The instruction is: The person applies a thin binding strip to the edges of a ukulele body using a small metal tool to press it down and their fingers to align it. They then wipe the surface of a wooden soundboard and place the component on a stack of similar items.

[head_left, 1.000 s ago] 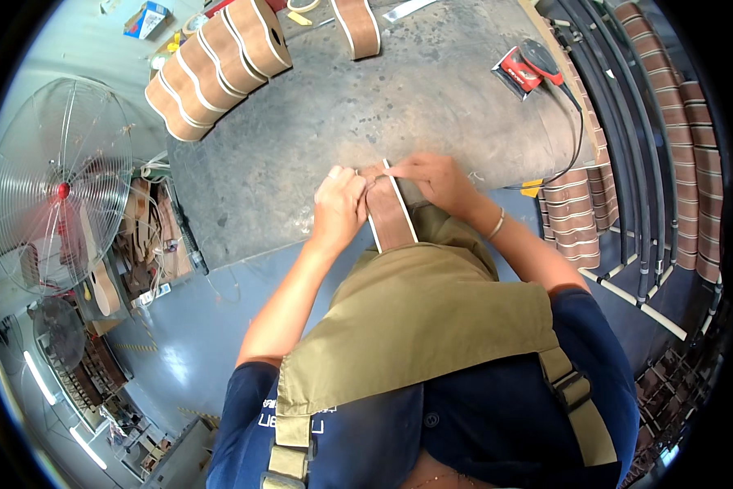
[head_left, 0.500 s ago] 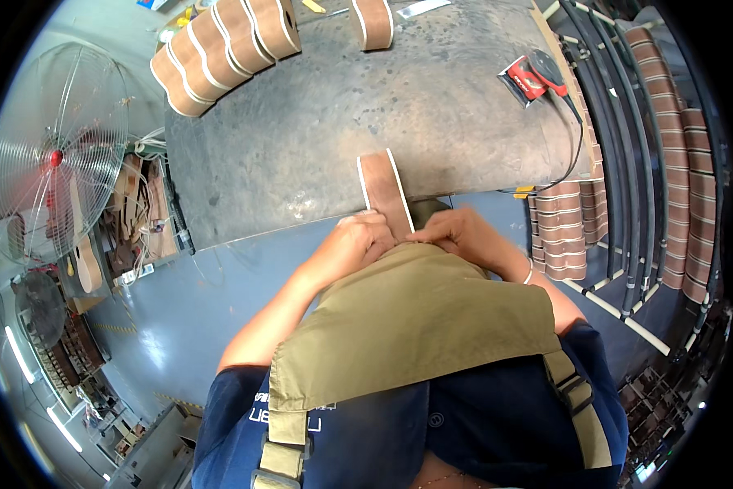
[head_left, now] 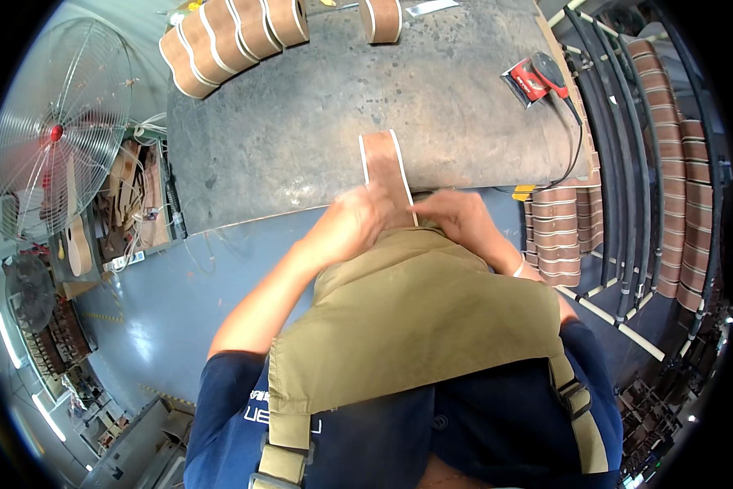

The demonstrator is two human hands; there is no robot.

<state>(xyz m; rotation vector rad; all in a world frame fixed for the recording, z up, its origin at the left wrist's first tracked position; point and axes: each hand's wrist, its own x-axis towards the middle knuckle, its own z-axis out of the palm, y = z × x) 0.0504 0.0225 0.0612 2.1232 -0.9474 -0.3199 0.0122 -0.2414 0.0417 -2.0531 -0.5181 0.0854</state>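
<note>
Between my hands stands a brown wooden guitar body [head_left: 385,167] with white edging, seen side-on as a narrow band. Its far end rests over the near edge of the worktable [head_left: 301,130]; its near end is hidden by my olive apron [head_left: 431,318]. My left hand [head_left: 355,218] is closed on the left edge of the guitar body, fingers curled over it. At the right white edge, my right hand [head_left: 457,218] has its thumb and fingers pinched together, slightly blurred. Whether something small sits in that pinch cannot be made out.
Several similar brown bodies [head_left: 228,41] stand in a row at the table's far left, with another [head_left: 381,20] at the far middle. A red corded sander [head_left: 537,77] lies at the right. A large fan [head_left: 57,130] stands left; a pipe rack [head_left: 627,163] stands right.
Both hands sit a little higher in the picture, as do the guitar body and the far pieces, as the view shifts slightly. My right fingers have shifted along the right edge.
</note>
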